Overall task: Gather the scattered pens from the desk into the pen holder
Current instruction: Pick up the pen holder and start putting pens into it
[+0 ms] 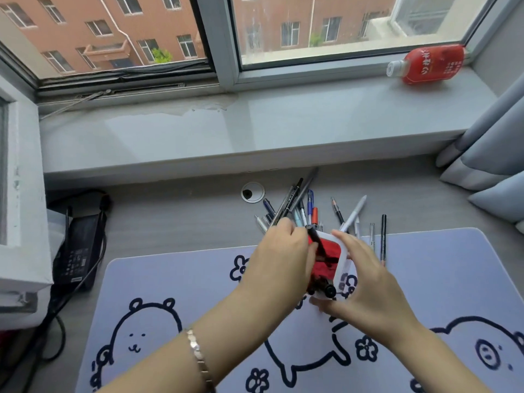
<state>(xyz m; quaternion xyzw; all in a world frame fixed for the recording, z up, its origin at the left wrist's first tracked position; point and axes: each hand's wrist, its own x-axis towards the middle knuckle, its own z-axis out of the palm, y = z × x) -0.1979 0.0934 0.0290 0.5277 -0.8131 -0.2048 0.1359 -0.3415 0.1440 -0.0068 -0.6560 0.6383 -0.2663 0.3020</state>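
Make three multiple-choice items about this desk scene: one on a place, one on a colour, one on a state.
1. Where does the red bottle lie?
A. on the windowsill
B. on the desk mat
C. inside the pen holder

2. What colour is the inside of the pen holder?
A. green
B. red
C. yellow

3. How is the pen holder right now?
A. standing alone, untouched
B. held between both hands
C. lying on the windowsill

Answers: 1 A, the bottle rests on its side by the window frame. 2 B, red shows within its white rim. 3 B, the left hand and right hand enclose it.
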